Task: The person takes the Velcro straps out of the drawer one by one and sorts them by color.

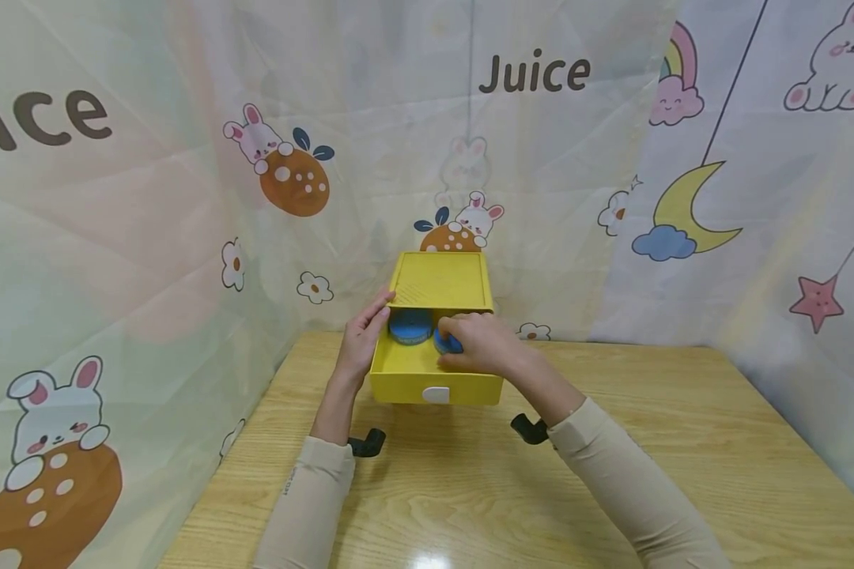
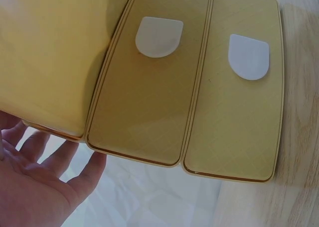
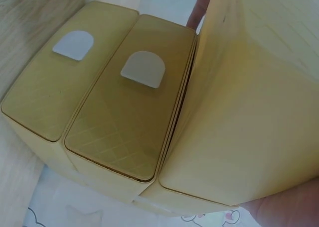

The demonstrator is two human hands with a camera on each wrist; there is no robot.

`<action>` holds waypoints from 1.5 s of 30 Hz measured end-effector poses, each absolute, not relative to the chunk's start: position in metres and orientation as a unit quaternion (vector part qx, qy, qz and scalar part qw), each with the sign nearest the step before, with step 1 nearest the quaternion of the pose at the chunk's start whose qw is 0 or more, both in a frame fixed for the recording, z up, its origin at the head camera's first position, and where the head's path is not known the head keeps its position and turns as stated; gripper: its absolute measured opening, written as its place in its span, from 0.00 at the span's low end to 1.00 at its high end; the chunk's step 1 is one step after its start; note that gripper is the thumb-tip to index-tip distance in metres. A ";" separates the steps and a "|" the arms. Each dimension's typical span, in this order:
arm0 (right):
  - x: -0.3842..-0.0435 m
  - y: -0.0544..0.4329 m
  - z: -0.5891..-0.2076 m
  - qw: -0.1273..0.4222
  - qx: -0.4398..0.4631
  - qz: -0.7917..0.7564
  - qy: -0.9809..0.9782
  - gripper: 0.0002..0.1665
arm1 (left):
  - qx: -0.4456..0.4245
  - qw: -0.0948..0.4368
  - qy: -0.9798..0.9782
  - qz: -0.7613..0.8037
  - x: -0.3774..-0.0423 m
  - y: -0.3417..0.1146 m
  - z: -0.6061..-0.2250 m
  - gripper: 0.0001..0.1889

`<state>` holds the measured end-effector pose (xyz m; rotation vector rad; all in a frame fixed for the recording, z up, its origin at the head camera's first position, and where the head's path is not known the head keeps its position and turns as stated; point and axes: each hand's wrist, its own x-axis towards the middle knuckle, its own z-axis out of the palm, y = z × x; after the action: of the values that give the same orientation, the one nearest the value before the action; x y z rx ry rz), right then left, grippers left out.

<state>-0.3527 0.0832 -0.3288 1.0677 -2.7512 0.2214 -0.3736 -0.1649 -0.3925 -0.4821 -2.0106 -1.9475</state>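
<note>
Seemingly, right grip (image 1: 480,343) round blue disc (image 1: 450,345), left grip (image 1: 359,341) straight-fingered; drawer (image 1: 398,388) fore-and-aft, tab (image 1: 436,395) nearest.

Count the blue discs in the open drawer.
2: one blue disc at the left; another blue disc gripped by the right hand, to its right. More could be hidden farther back.

The drawer unit (image 1: 441,278) is yellow, its handles (image 1: 436,394) white, the discs (image 1: 409,326) blue, the table (image 1: 626,442) wood-grained tan.

Beige sleeves (image 1: 633,482), dark print (image 1: 287,482) on left; black wrist pieces (image 1: 368,443).
</note>
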 end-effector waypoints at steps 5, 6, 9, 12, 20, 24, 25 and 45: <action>-0.353 0.082 -0.327 0.087 0.351 0.066 -0.930 0.29 | -0.165 0.149 -0.700 -0.678 -0.373 -0.165 -0.391 0.22; -0.353 0.082 -0.327 0.085 0.350 0.066 -0.931 0.30 | -0.166 0.148 -0.699 -0.679 -0.373 -0.165 -0.391 0.22; -0.353 0.082 -0.327 0.081 0.352 0.067 -0.930 0.30 | -0.166 0.147 -0.698 -0.681 -0.373 -0.165 -0.391 0.22; -0.353 0.083 -0.327 0.081 0.361 0.046 -0.928 0.30 | -0.166 0.145 -0.699 -0.680 -0.374 -0.165 -0.391 0.22; -0.353 0.085 -0.327 0.058 0.379 0.030 -0.923 0.26 | -0.161 0.143 -0.707 -0.674 -0.375 -0.165 -0.393 0.22; -0.353 0.086 -0.326 0.046 0.372 0.062 -0.925 0.26 | -0.164 0.146 -0.705 -0.674 -0.374 -0.165 -0.393 0.22; -0.353 0.086 -0.326 0.042 0.370 0.077 -0.925 0.26 | -0.165 0.146 -0.704 -0.675 -0.374 -0.165 -0.393 0.22; -0.340 0.107 -0.326 0.061 0.378 0.368 -0.847 0.26 | -0.160 0.150 -0.702 -0.678 -0.376 -0.167 -0.391 0.21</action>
<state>-0.3396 0.1066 -0.3265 1.1443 -2.5625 1.1123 -0.3761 -0.1670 -0.3914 -0.4603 -2.0163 -1.9466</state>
